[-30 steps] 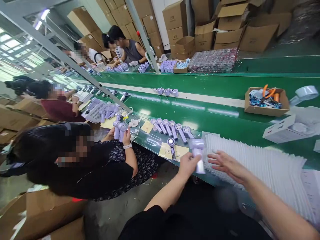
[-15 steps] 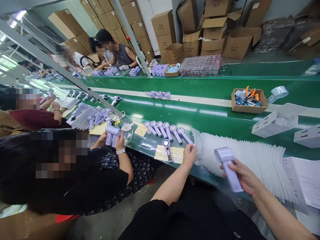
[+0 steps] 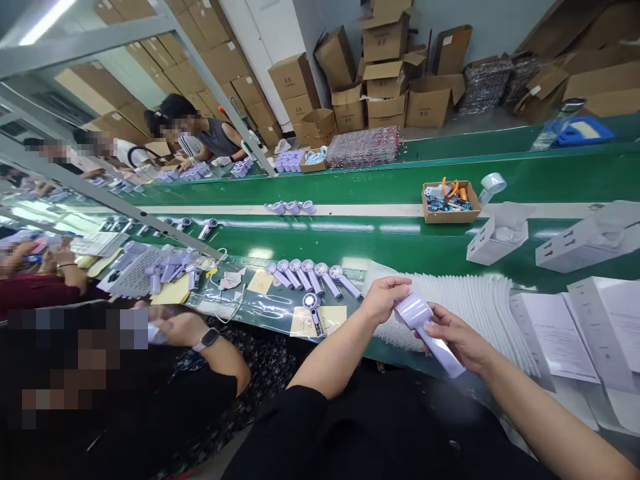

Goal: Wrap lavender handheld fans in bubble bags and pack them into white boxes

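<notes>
A lilac handheld fan (image 3: 445, 357) lies slanted across my right hand (image 3: 460, 339), whose fingers and thumb are wrapped round its handle just below the head. At the fan's upper end, my left hand (image 3: 384, 301) has thumb and fingers closed together against the rim of the head; what they pinch cannot be made out. Under and behind both hands is a long stack of white translucent sleeves (image 3: 465, 293). To the left, several lilac fans (image 3: 309, 273) lie in a slanting row, and one fan with an exposed handle (image 3: 312, 308) rests on a yellow paper (image 3: 334, 319).
A cardboard box of tools (image 3: 453, 215) and white boxes (image 3: 497, 240) stand on the green bench (image 3: 370, 250). Printed sheets (image 3: 557, 333) lie at right. A co-worker's arm (image 3: 220, 357) is close on my left. A metal post (image 3: 215, 87) rises across the bench.
The fan passed from my left hand to my right. My left hand reached the sleeve stack's left end, then came over to the fan's head. The view swung right.
</notes>
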Available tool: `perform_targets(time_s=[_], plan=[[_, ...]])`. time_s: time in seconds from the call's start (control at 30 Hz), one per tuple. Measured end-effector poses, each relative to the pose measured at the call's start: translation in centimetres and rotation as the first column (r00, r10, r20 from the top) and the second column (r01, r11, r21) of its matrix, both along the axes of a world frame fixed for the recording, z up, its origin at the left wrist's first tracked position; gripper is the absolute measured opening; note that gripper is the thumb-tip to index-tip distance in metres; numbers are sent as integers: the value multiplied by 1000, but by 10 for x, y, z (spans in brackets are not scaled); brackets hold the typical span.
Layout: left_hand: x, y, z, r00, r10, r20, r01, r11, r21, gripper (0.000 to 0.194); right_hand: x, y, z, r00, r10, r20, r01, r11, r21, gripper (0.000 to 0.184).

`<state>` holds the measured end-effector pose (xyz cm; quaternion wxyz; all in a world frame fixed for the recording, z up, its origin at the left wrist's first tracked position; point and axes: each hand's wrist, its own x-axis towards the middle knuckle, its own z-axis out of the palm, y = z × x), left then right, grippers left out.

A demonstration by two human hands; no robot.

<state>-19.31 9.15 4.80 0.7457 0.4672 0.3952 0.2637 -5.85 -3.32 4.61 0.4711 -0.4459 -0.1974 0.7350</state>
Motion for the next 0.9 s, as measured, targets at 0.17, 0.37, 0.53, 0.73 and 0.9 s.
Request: perform_targets(time_s=[0.17,0.37,0.53,0.73,0.9], plan=[[1,-35,19,905,-227,-359,424,524,739,31,8,-10,-4,979,-196,49,198,979,-50,38],[2,-35,13,821,13,-570,544,285,789,33,17,-9,0,937,-350,7,350,933,-83,42],[10,-48,-6,830,-38,-557,549,233,802,27,15,-9,-6,888,-459,42,458,870,-181,32],[26,-53,18,882,-121,-456,453,488,746,20,22,-20,-1,892,-388,231,437,872,-223,16],[30,-41,61,896,-309,-318,391,889,238,17,35,-59,61,533,-118,838,92,992,81,23]])
